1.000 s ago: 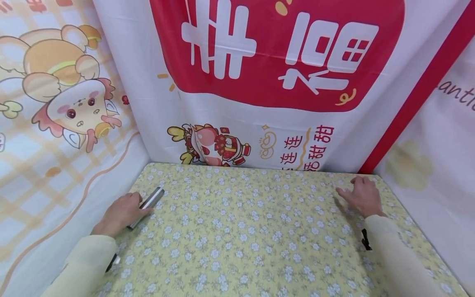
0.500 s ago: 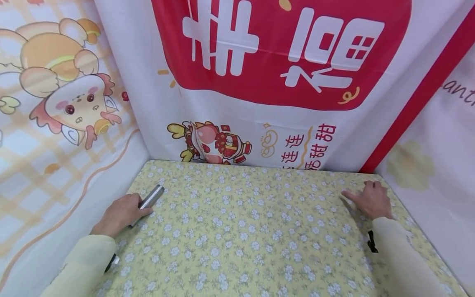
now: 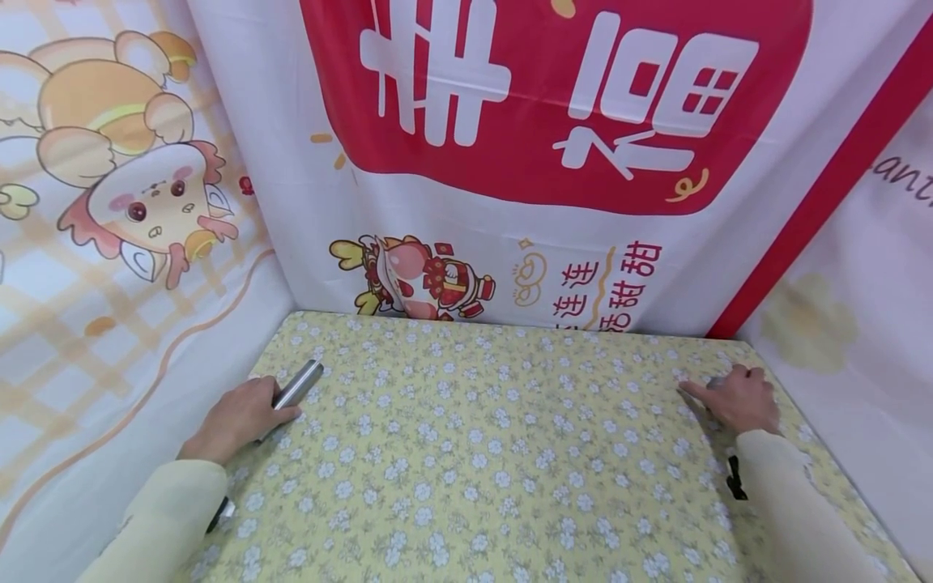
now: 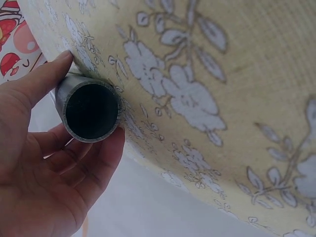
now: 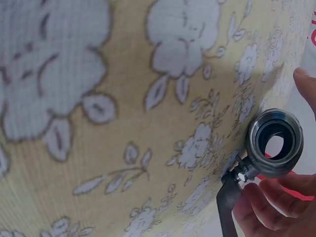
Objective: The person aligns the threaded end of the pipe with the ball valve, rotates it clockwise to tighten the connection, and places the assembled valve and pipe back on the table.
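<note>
Our left grip (image 3: pixel 244 413) is curled round the pipe (image 3: pixel 297 384), which lies on the left of the surface (image 3: pixel 474 478). Our right grip (image 3: pixel 743 401) is fairly wide about the valve (image 5: pixel 269 166), near the surface's far right corner, its lever (image 5: pixel 227 205) beside our fingertips (image 5: pixel 243 210); we cannot tell how firmly they touch. We judge this to be the grasping step: the next move calls for closing the right grip securely while the left holds steady.
</note>
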The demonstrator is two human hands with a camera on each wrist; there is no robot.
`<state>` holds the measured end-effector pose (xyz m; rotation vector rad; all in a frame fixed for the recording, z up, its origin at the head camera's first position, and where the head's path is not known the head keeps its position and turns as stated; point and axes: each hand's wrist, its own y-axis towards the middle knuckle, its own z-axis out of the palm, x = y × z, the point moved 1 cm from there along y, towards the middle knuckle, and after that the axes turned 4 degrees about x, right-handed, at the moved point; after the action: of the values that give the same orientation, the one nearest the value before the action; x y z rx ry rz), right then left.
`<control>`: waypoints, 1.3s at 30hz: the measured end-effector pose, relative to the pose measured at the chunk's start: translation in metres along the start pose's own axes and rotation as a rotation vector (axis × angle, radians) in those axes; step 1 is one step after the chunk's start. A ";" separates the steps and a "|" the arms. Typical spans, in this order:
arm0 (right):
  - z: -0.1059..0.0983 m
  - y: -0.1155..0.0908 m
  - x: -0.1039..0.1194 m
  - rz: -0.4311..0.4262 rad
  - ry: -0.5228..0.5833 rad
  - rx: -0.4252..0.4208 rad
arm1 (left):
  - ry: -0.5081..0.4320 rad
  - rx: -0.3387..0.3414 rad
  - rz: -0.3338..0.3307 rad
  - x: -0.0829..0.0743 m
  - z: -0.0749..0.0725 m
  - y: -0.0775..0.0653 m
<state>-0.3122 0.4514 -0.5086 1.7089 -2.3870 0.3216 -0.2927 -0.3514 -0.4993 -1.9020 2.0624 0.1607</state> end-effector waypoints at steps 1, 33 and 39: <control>0.000 0.000 -0.001 0.006 -0.005 0.002 | -0.002 0.001 0.001 0.000 0.001 0.000; 0.003 -0.004 -0.014 0.111 -0.030 0.115 | -0.011 0.010 -0.003 0.000 0.000 -0.001; 0.003 -0.005 -0.015 0.074 -0.034 0.120 | -0.026 0.025 -0.003 0.000 -0.001 -0.002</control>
<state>-0.3026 0.4621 -0.5156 1.6903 -2.5072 0.4591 -0.2909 -0.3516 -0.4984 -1.8777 2.0352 0.1576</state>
